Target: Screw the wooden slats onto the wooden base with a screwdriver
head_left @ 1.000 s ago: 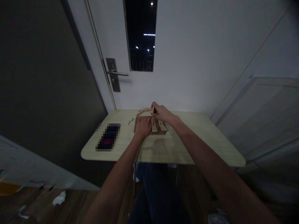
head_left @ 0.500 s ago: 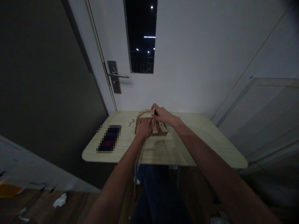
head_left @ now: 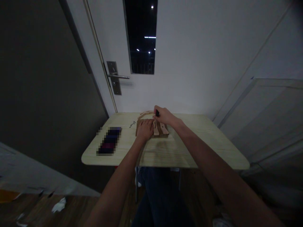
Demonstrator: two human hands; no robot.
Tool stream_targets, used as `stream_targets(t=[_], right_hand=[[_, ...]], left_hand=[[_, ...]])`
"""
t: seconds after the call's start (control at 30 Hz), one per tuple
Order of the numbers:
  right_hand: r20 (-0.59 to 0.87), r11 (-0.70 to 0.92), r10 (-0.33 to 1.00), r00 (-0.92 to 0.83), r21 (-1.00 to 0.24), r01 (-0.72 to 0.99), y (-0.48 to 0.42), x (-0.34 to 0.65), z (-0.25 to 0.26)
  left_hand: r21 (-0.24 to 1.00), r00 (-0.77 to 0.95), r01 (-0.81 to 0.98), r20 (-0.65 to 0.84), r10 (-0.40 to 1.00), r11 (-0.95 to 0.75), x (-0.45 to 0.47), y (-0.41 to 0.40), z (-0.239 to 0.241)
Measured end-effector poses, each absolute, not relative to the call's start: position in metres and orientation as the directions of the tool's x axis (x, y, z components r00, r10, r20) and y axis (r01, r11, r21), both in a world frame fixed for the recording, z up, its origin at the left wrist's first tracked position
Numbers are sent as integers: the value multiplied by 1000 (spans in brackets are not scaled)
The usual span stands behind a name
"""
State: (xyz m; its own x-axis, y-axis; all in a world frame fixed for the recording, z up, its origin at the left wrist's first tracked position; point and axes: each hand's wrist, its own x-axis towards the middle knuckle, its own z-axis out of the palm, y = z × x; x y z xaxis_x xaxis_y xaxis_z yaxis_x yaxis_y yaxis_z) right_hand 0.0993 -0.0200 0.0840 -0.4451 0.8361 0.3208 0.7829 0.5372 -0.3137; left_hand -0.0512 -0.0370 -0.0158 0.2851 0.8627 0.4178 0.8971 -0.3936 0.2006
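Observation:
A brown wooden block or board (head_left: 139, 123) lies near the middle of the table, with pale, shaped wood pieces (head_left: 164, 128) on its right part. My left hand (head_left: 145, 128) rests flat on the board's left side, fingers stretched out. Above the pale pieces, my right hand (head_left: 163, 115) is closed around a small tool with a black handle (head_left: 157, 113); its working end is hidden or too small to make out. Behind the board lies a thin curved strip of pale wood (head_left: 145, 113). Several small dark metal pieces, like screws (head_left: 132, 124), lie left of the board.
A blurred-out dark flat object (head_left: 110, 141) lies on the left of the light wood table (head_left: 201, 151). A white door (head_left: 189, 63) with a metal handle (head_left: 120, 76) stands right behind the table. Crumpled white paper (head_left: 59, 205) is on the floor.
The view has shifted slightly. My right hand has turned a little around the black handle, while my left hand stays flat on the board.

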Motion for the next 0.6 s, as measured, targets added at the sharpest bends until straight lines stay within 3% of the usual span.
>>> stream_targets(t=[0.1, 0.47, 0.6], right_hand=[[306, 550, 832, -463, -347, 760, -20, 100, 85], [388, 523, 829, -402, -283, 804, -18, 100, 76], [349, 506, 851, -392, -347, 790, -18, 101, 77]], left_hand=[[202, 286, 895, 422, 860, -397, -51, -37, -16], [206, 281, 895, 430, 858, -396, -51, -39, -13], [209, 278, 894, 432, 858, -396, -51, -39, -14]])
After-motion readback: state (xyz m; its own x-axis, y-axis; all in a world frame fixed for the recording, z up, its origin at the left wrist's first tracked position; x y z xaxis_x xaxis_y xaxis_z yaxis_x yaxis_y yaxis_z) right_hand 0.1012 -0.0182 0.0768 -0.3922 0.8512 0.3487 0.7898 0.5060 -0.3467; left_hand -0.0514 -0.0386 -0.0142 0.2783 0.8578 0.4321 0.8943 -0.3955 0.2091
